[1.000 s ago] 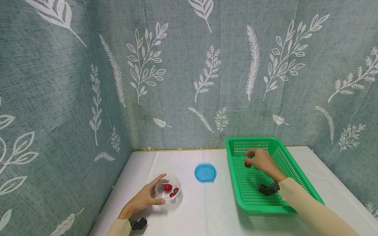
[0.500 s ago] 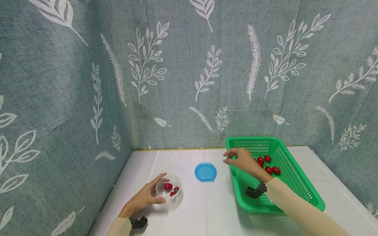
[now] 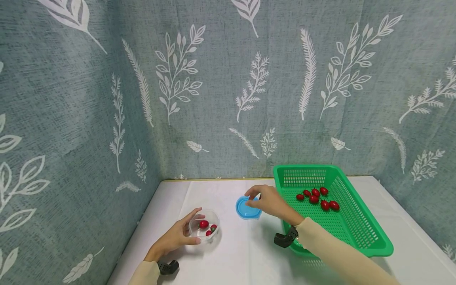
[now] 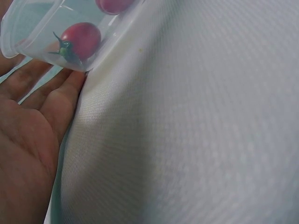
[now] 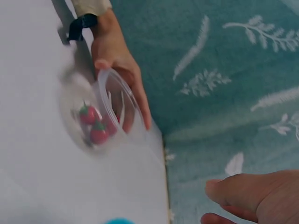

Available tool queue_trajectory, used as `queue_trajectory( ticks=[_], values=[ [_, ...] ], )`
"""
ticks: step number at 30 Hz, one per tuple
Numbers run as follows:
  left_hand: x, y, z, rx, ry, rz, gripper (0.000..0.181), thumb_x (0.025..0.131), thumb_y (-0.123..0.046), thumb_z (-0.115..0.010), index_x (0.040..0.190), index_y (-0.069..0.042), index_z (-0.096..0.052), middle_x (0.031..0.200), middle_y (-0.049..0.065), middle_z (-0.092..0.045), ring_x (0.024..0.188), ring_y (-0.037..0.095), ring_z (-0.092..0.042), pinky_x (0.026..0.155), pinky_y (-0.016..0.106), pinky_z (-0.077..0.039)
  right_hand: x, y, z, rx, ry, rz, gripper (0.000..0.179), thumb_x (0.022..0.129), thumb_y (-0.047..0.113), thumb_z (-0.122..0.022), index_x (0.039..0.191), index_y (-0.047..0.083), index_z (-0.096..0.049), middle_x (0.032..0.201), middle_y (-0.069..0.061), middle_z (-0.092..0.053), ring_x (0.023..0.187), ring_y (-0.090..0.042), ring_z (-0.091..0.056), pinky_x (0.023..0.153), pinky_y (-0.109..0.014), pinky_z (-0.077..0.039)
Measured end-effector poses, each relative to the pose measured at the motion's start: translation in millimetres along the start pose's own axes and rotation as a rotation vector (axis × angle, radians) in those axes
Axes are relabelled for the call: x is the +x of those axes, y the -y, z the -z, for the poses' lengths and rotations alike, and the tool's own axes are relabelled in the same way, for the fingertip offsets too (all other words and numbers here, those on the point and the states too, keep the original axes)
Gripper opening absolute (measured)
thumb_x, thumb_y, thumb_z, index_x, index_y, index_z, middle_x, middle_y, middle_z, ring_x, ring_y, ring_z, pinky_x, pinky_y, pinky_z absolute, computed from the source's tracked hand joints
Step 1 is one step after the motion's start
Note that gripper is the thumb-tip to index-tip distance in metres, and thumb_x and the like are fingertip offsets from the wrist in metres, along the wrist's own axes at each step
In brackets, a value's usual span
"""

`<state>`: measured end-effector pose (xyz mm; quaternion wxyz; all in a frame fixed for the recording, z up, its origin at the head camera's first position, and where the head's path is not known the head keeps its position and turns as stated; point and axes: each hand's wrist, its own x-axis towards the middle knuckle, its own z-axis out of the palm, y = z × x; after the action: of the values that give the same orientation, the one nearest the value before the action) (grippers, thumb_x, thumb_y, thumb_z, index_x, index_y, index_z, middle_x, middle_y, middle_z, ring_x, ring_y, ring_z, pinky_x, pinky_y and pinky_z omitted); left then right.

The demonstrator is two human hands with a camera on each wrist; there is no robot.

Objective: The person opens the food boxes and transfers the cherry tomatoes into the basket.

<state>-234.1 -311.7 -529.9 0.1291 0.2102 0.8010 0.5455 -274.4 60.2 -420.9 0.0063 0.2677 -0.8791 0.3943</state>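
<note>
Left hand [image 3: 177,236] grips clear tub [image 3: 211,218]; right hand [image 3: 269,202], loosely spread, sits at its two o'clock, nothing visibly pinched. I'd brace tub, pinch tomatoes [image 3: 204,224] singly.

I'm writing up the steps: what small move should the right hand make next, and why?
Probably bring the right hand to the clear tub and pinch a tomato: that hand looks empty, the left hand holds the tub, and three tomatoes lie inside.
</note>
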Motion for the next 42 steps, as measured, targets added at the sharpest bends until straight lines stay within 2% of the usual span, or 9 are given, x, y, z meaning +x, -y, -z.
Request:
queue_trajectory(
  ticks=[6, 11, 18, 25, 32, 37, 42],
  values=[
    [1.4, 0.7, 0.4, -0.011, 0.0, 0.003, 0.103, 0.088, -0.013, -0.084, 0.166, -0.012, -0.017, 0.157, 0.017, -0.043, 0.152, 0.042, -0.021, 0.11, 0.063, -0.033, 6.7, 16, -24, 0.004, 0.053, 0.015, 0.016, 0.091, 0.021, -0.08, 0.107, 0.016, -0.076, 0.092, 0.006, -0.072, 0.078, -0.011, -0.062, 0.069, -0.031, -0.052],
    [3.5, 0.9, -0.1, -0.003, -0.005, 0.015, 0.102, 0.088, -0.014, -0.084, 0.166, -0.014, -0.018, 0.157, 0.015, -0.044, 0.15, 0.04, -0.026, 0.11, 0.064, -0.034, 12.3, 26, -43, -0.007, 0.074, 0.064, 0.018, 0.09, 0.022, -0.081, 0.106, 0.016, -0.076, 0.092, 0.004, -0.074, 0.081, -0.013, -0.066, 0.069, -0.029, -0.053],
    [6.1, -0.2, 0.0, -0.035, 0.007, 0.011, 0.101, 0.089, -0.011, -0.082, 0.166, -0.013, -0.017, 0.157, 0.017, -0.043, 0.149, 0.039, -0.029, 0.111, 0.061, -0.035, 19.0, 33, -65, -0.003, 0.113, 0.089, 0.022, 0.089, 0.02, -0.082, 0.108, 0.009, -0.076, 0.097, -0.004, -0.075, 0.074, -0.009, -0.062, 0.064, -0.028, -0.05],
    [4.4, 1.1, -0.1, -0.022, 0.017, 0.023, 0.101, 0.09, -0.014, -0.082, 0.166, -0.013, -0.015, 0.159, 0.018, -0.04, 0.15, 0.042, -0.026, 0.111, 0.067, -0.031, 18.0, 34, -86, -0.009, 0.131, 0.082, 0.02, 0.088, 0.02, -0.084, 0.105, 0.012, -0.078, 0.098, -0.003, -0.075, 0.087, -0.014, -0.067, 0.071, -0.027, -0.052],
    [1.8, 1.4, -0.3, -0.026, 0.011, 0.034, 0.103, 0.09, -0.017, -0.082, 0.166, -0.014, -0.014, 0.159, 0.017, -0.04, 0.15, 0.041, -0.027, 0.111, 0.066, -0.031, 21.7, 35, -99, -0.055, 0.131, 0.1, 0.022, 0.087, 0.016, -0.083, 0.107, 0.008, -0.079, 0.1, -0.006, -0.077, 0.098, -0.027, -0.07, 0.081, -0.033, -0.054],
    [0.2, 1.9, 0.3, -0.024, 0.011, 0.043, 0.101, 0.091, -0.016, -0.081, 0.167, -0.014, -0.014, 0.16, 0.016, -0.039, 0.15, 0.042, -0.025, 0.111, 0.067, -0.031, 24.6, 39, -106, -0.083, 0.131, 0.114, 0.025, 0.087, 0.016, -0.084, 0.109, 0.005, -0.078, 0.101, -0.007, -0.077, 0.101, -0.028, -0.07, 0.086, -0.036, -0.055],
    [0.0, 0.5, -0.4, -0.013, 0.005, 0.046, 0.101, 0.091, -0.017, -0.082, 0.167, -0.016, -0.015, 0.16, 0.013, -0.04, 0.151, 0.04, -0.025, 0.11, 0.065, -0.033, 27.7, 42, -113, -0.114, 0.156, 0.104, 0.025, 0.087, 0.017, -0.084, 0.109, 0.006, -0.079, 0.101, -0.002, -0.077, 0.101, -0.024, -0.07, 0.085, -0.034, -0.054]
  ],
)
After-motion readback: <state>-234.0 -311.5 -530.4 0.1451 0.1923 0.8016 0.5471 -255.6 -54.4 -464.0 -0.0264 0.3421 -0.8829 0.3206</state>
